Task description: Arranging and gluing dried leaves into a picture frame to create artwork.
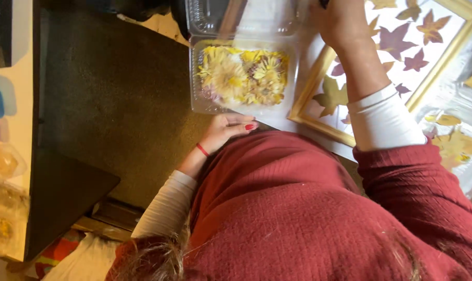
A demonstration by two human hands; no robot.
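Resting half-curled and empty, the left hand [230,127] touches the clear flower box [243,78]; whether the right hand [340,21] grips anything above the gold-framed leaves [386,57] cannot be told.

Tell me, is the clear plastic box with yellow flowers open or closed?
Open: the clear plastic box has its hinged lid folded back, yellow flowers uncovered.

A clear plastic clamshell box [243,78] lies open, its lid flipped back, filled with yellow pressed flowers [243,75].
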